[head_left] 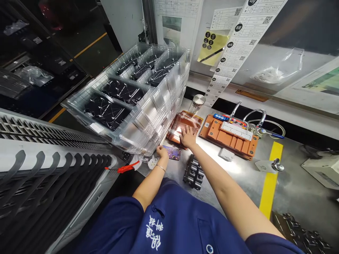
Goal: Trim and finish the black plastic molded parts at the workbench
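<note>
Hands first: my right hand (188, 137) lies flat, fingers spread, pressing on the near end of the orange tray (185, 124). My left hand (162, 152) is curled at the base of the clear tray stack (137, 102), next to a small purple card (172, 153); I can't tell whether it pinches the card's edge or just rests against it.

Orange tray sits on the steel bench (291, 183) toward its far-left part, tight against the right flank of the clear stack, just ahead of both hands. Right hand is the one on it; left is just beside, lower and nearer me. Tray's long axis runs away from me, leaning slightly right, so its far end points at the glass jar (197, 103) by the back wall. It looks flat, not tilted.

Purple card lies flat between the two hands, long axis roughly across my view, left to right.

Around: orange fixture board (229, 135) to the right of the tray, apart from it, long axis parallel to the back edge. Black parts cluster (194, 173) near the front edge, under my right forearm. Red-handled tool (124, 168) at the left edge, below the stack. Yellow stripe (270, 180) well to the right.
</note>
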Tool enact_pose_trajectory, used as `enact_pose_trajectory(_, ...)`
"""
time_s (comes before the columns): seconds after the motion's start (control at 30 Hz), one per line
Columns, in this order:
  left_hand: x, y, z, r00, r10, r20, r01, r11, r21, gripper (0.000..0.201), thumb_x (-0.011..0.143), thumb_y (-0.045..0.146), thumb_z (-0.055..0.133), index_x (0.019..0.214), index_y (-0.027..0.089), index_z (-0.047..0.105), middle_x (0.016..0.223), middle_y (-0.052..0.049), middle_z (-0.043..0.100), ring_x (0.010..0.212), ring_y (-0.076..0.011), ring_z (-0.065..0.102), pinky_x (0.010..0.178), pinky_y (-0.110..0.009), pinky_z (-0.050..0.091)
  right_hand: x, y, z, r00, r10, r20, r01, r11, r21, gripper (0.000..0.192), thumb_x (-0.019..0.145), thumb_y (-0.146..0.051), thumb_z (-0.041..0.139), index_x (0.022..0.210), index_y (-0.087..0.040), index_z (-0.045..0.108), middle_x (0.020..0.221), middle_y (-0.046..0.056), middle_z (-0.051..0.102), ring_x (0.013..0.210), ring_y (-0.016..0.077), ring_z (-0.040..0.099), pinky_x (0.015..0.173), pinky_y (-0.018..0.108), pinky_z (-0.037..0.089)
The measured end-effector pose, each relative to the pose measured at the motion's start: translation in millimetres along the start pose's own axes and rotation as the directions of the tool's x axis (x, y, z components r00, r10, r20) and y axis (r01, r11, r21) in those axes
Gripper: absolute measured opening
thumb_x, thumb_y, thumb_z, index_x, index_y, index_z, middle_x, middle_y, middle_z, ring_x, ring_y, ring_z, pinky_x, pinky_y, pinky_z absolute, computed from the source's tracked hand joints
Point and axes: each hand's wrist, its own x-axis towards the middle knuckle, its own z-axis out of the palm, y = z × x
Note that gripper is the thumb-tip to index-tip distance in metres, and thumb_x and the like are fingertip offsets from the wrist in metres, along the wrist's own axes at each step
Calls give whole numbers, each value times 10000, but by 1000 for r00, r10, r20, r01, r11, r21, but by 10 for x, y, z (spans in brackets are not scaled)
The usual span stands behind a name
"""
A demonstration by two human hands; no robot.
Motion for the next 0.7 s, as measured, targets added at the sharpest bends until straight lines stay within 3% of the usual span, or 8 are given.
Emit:
enact_pose_trajectory(0.17,-147,-11,-449,998,-44,45,43,999,24,142,859,90,483,751,182,480,645,20,536,515,-107,541,532,-240,462,19,40,-53,1000,-10,0,9,994,107,564,954,-422,315,1472,-199,307,1594,110,115,1452,314,76,1105,587,153)
enact_pose_trajectory(0.33,-265,56,-994,996,36,81,-39,999,38,184,797,62,556,700,190,468,816,-9,593,786,-133,615,697,-231,505,-196,-18,-139,995,-41,-86,63,959,276,542,959,-342,324,1451,-115,322,1574,162,166,1444,311,100,1136,537,111)
enact_pose_trajectory(0.43,-364,87,-1325,985,77,153,-83,996,33,176,787,53,576,694,183,502,924,-41,630,880,-151,625,747,-246,520,-514,-213,4,992,-105,-66,122,907,403,468,947,-322,376,1360,-117,449,1441,184,427,1347,290,353,1099,452,272)
enact_pose_trajectory(0.5,-459,75,-1503,966,104,238,-115,993,32,138,796,95,598,718,186,529,917,-59,652,813,-169,646,711,-278,540,-769,-414,205,989,-149,2,128,857,499,388,927,-351,437,1214,-126,571,1183,160,636,1102,256,584,964,395,435)
enact_pose_trajectory(0.57,-565,42,-1630,907,213,363,-243,969,40,87,806,152,608,759,195,549,978,-89,666,791,-189,662,714,-322,554,-1019,-639,432,982,-179,64,108,801,588,332,910,-386,472,1096,-153,617,903,83,703,811,201,661,768,338,521)
enact_pose_trajectory(0.6,-617,23,-1674,849,294,438,-348,936,47,70,807,172,608,771,200,554,1033,-106,664,837,-205,668,752,-345,554,-1133,-744,532,980,-185,78,97,776,623,315,910,-400,467,1045,-162,625,802,49,693,712,179,653,694,314,527)
enact_pose_trajectory(0.7,-748,2,-1742,587,479,652,-671,739,62,48,808,202,580,767,211,557,1139,-141,642,1038,-250,637,874,-391,527,-1374,-931,687,988,-141,60,64,739,670,312,923,-361,388,947,-153,619,719,38,657,635,168,619,618,290,513)
